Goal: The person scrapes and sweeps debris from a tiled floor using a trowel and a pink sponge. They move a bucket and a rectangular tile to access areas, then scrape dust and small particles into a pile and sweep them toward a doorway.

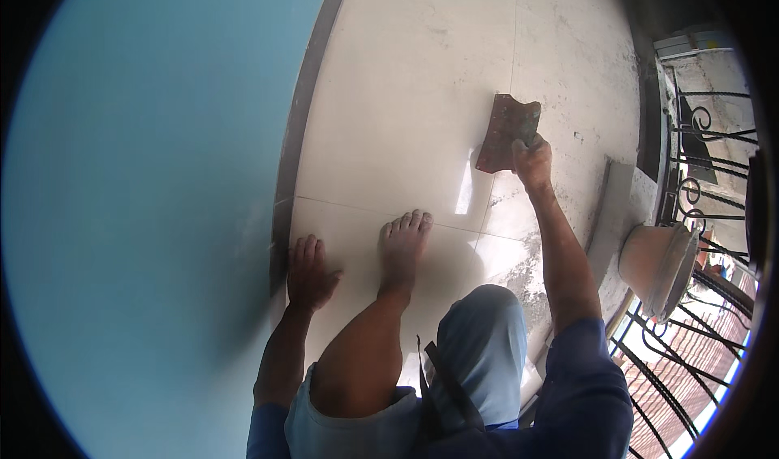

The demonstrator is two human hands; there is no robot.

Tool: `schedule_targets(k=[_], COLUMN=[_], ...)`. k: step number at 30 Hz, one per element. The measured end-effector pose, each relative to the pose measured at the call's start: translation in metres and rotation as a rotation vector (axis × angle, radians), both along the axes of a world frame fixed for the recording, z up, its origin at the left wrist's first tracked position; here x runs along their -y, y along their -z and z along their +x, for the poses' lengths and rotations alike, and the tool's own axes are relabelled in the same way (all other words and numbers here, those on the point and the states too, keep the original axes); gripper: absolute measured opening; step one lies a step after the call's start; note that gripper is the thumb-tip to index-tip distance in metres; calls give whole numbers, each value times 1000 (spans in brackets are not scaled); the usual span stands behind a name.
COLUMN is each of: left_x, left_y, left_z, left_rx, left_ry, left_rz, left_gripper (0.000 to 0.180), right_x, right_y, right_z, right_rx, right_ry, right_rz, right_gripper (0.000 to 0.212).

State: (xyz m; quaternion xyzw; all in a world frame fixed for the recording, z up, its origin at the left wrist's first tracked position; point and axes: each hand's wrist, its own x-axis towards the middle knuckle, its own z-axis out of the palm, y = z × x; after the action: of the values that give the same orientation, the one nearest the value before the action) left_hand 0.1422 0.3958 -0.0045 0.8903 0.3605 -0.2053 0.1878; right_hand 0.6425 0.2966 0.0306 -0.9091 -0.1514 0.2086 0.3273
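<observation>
My right hand [532, 164] is closed round the near right edge of a flat reddish-brown piece [505, 131]. The piece is roughly rectangular with a curved, notched outline and dark greenish smears. It is tilted over the pale tiled floor [389, 102]; whether it touches the tiles I cannot tell. My left hand [313, 272] is empty, its fingers stretched out close to the floor beside the dark skirting at the blue wall. Between my hands my bare foot [406, 244] is planted on the tiles.
A smooth blue wall [154, 183] with a dark skirting strip [302, 94] runs along the left. Whitish dust and dark specks [592, 78] mark the floor's right side. At the right stand a low ledge [621, 208], a terracotta pot [649, 260] and a black metal railing [718, 216].
</observation>
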Motion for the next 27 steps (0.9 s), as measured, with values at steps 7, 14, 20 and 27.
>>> schedule_targets(k=[7,14,20,27], left_x=[3,19,12,-31], left_y=[5,12,11,41], left_z=[-1,8,101,252], left_rx=[-33,75,432,537], left_ry=[38,19,122,213], left_rz=[63,230,114,96], left_gripper=[89,82,63,61], right_x=[39,127,247,442], right_y=[-22,-17,-96,-126], right_z=[-74,-30,-47,-212], right_rx=[-434,-136,-373,-530], right_ry=[-379,-68,99,522], right_rz=[333,-20,359,183], right_gripper=[20,29,21,27])
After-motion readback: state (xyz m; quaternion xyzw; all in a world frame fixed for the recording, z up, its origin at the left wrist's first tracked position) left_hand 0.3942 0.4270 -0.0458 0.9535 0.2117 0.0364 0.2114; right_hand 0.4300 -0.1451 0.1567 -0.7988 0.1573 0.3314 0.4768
